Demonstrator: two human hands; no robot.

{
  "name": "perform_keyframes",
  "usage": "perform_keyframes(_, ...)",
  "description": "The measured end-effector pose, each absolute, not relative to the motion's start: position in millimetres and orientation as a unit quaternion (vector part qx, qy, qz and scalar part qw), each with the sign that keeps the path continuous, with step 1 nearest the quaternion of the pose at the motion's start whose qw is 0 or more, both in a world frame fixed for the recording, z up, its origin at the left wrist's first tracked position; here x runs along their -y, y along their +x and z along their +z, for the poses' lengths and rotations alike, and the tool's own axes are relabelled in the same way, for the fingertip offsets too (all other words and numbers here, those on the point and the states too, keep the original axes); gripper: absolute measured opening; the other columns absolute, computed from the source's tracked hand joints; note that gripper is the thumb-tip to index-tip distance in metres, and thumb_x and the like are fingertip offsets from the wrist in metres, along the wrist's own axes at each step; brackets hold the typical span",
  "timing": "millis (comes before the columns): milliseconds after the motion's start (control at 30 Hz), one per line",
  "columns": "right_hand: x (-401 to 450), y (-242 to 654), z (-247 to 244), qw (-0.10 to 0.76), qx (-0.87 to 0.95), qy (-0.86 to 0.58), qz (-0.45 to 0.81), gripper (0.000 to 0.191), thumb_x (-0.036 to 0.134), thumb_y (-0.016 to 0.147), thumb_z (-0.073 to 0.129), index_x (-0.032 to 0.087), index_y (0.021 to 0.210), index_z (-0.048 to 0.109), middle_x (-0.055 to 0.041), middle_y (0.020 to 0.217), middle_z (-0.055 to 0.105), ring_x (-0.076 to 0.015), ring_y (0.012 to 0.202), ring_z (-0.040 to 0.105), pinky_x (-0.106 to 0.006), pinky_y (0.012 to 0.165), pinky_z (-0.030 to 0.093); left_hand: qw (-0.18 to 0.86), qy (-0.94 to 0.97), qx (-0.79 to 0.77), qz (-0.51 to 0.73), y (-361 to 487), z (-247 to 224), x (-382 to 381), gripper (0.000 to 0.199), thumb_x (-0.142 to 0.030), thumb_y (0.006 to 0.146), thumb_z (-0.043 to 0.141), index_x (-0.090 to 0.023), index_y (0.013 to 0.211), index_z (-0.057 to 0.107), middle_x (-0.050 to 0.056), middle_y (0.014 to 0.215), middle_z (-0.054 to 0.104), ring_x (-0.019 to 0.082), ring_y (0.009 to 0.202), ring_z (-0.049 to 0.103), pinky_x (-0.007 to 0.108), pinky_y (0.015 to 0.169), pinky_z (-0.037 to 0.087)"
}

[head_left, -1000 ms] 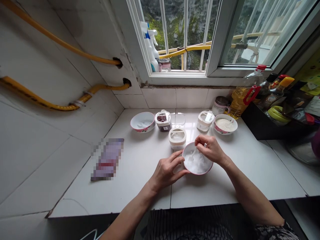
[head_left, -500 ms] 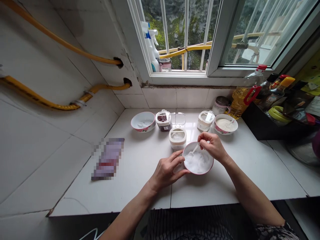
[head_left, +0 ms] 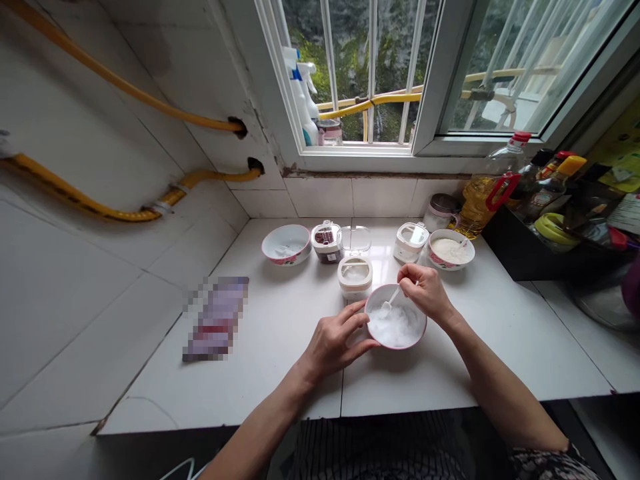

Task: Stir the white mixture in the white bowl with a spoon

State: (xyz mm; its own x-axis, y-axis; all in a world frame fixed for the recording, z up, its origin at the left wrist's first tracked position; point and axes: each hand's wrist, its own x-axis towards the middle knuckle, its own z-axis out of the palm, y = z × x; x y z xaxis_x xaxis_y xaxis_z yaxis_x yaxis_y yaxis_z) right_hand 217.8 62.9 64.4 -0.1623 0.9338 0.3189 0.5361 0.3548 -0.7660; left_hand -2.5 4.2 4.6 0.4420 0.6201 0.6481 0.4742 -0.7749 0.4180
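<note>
A bowl (head_left: 400, 340) with a pink rim holds white grains and stands near the middle of the white counter. My left hand (head_left: 340, 337) grips its left side, thumb at the front and fingers at the rim. Between the pinched fingers of my right hand (head_left: 423, 290) is a small white spoon (head_left: 393, 298), tilted, its scoop in the white grains. Just behind the bowl stands a container (head_left: 355, 283) of white contents with its clear lid (head_left: 356, 238) raised.
Farther back are a bowl (head_left: 287, 245), a jar with dark red contents (head_left: 327, 242), a white-lidded jar (head_left: 411, 242) and a bowl of pale grains (head_left: 451, 249). An oil bottle (head_left: 479, 200) and a black box (head_left: 515, 250) stand right. A purple packet (head_left: 216, 320) lies left.
The spoon's scoop has shifted slightly to the right within the white grains, and my right hand has moved a little with it. My left hand keeps its place on the bowl.
</note>
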Motion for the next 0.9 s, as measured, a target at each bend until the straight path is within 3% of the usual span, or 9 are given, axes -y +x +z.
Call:
perform_keyframes(267, -60.0, 210.6, 58.2, 0.383, 0.743, -0.479, 0.266, 0.013, 0.016, 0.069, 0.046, 0.019, 0.061, 0.057, 0.0020, 0.051, 0.056, -0.0112, 0.050, 0.048, -0.023, 0.053, 0.037, 0.090, 0.844, -0.325, 0.417, -2.7, 5.6, -4.1, 0.030, -0.043, 0.091, 0.064, -0.018, 0.107, 0.061, 0.016, 0.120, 0.068, 0.024, 0.103, 0.072, 0.030, 0.072, 0.063)
perform_keyframes(633, -67.1, 216.9, 63.7, 0.430, 0.603, -0.459, 0.490, 0.010, 0.023, 0.063, 0.050, 0.018, 0.062, 0.059, 0.0032, 0.046, 0.054, -0.0097, 0.043, 0.046, -0.023, 0.047, 0.037, 0.096, 0.844, -0.322, 0.417, -3.2, 4.0, -4.3, 0.028, -0.042, 0.091, 0.064, -0.018, 0.105, 0.061, 0.017, 0.121, 0.068, 0.024, 0.102, 0.072, 0.030, 0.070, 0.063)
perform_keyframes(900, -69.8, 216.7, 61.5, 0.442, 0.577, -0.471, 0.499, 0.009, 0.022, 0.060, 0.052, 0.018, 0.058, 0.060, 0.0034, 0.043, 0.053, -0.0094, 0.042, 0.045, -0.023, 0.045, 0.035, 0.087, 0.845, -0.319, 0.421, -2.3, 4.9, -4.9, 0.028, -0.041, 0.091, 0.065, -0.018, 0.106, 0.061, 0.016, 0.119, 0.069, 0.024, 0.104, 0.072, 0.030, 0.073, 0.063)
